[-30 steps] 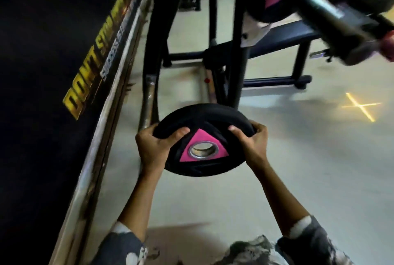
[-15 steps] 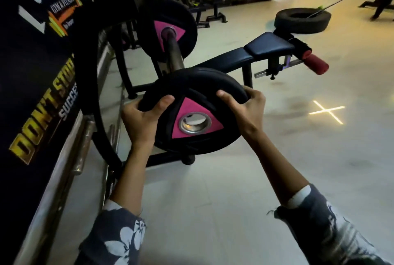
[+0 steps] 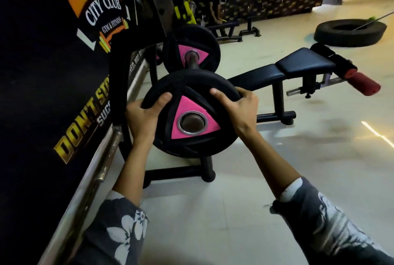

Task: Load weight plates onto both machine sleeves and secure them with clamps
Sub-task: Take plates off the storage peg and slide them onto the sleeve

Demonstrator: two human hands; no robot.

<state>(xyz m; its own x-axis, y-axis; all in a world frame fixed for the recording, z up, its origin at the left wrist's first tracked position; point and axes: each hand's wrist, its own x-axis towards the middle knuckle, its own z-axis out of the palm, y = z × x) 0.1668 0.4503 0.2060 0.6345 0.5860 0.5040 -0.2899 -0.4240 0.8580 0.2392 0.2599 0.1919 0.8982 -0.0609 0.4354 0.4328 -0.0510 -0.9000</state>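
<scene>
I hold a black weight plate with a pink triangle and a steel-ringed centre hole in both hands, tilted towards me. My left hand grips its left rim and my right hand grips its upper right rim. Just behind it the machine's dark sleeve points at me, and the held plate hides the sleeve's end. A second matching plate sits further back on that sleeve. No clamp is visible.
The machine's black frame and floor feet stand close on the left. A padded bench with a red roller extends right. A black wall banner and metal rail run along the left. A tyre lies far back.
I have raised the plate from low near the floor up in front of the sleeve, and my view has lifted with it. Both hands kept their grip.
</scene>
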